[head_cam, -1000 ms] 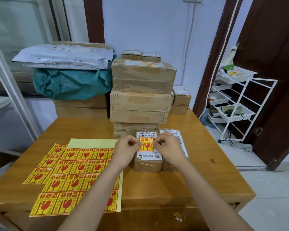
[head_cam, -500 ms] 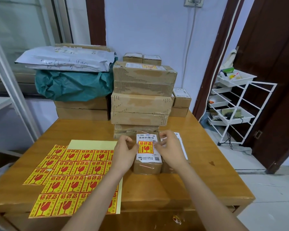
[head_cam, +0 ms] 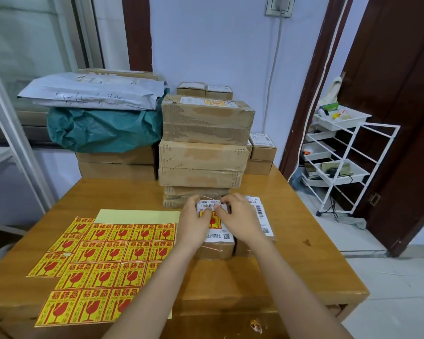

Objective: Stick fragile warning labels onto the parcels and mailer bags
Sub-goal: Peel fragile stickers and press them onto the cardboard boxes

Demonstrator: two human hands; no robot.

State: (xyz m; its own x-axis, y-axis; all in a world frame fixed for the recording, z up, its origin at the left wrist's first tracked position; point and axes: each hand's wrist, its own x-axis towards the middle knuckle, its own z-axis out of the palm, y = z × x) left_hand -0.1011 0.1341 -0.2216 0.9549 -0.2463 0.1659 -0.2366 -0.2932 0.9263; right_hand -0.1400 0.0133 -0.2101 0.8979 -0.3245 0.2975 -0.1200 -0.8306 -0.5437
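We are pressing a yellow label (head_cam: 214, 222) onto the small box (head_cam: 216, 245) sitting mid-bench (head_cam: 291, 265), in front of the parcel stack (head_cam: 201, 155). Our left hand (head_cam: 194, 222) and right hand (head_cam: 240, 220) are meeting over its top edge, fingers curled down onto the label; whether they are pinching it we cannot tell. The label sheet (head_cam: 103, 260) is lying to the left.

This looks like a small packing room: taped cardboard parcels (head_cam: 203, 140) and mailer bags (head_cam: 93, 94) are stacked on a wooden table (head_cam: 291, 265), beside sheets of fragile labels (head_cam: 103, 263).
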